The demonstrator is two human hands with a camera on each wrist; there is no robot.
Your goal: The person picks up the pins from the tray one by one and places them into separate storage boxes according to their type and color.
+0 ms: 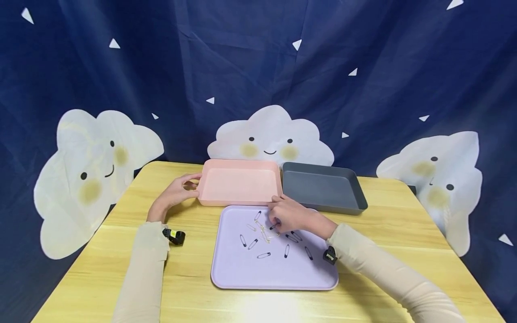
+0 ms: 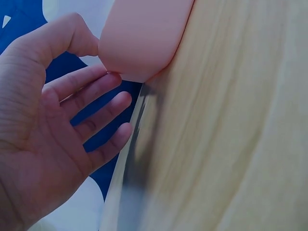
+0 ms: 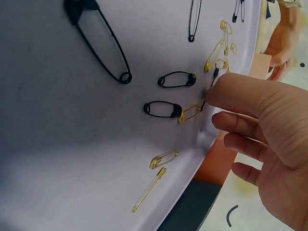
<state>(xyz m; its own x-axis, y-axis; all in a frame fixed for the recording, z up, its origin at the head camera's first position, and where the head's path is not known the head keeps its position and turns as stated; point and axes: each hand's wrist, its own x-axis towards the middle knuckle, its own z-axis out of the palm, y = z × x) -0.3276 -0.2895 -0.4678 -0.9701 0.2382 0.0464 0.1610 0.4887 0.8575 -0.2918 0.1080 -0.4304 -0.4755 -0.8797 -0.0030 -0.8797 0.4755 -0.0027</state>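
Observation:
On the lilac tray (image 1: 242,273) lie black and gold safety pins, spread about singly and in a loose cluster. My right hand (image 1: 288,215) is low over the tray's far part. Its thumb and index finger pinch a black safety pin (image 3: 215,75); the other fingers are loosely bent. Gold pins (image 3: 164,159) lie near this hand in the right wrist view. At the left end of the pink tray (image 1: 241,200), my left hand (image 1: 177,193) touches the outer wall with thumb and fingertips. Its remaining fingers (image 2: 115,103) extend apart beside the corner.
A dark grey tray (image 1: 323,208) stands to the right of the pink one at the back of the wooden table (image 1: 190,278). Behind the table's far edge hangs a blue curtain (image 1: 258,67) with cloud faces. The lilac tray has a raised rim.

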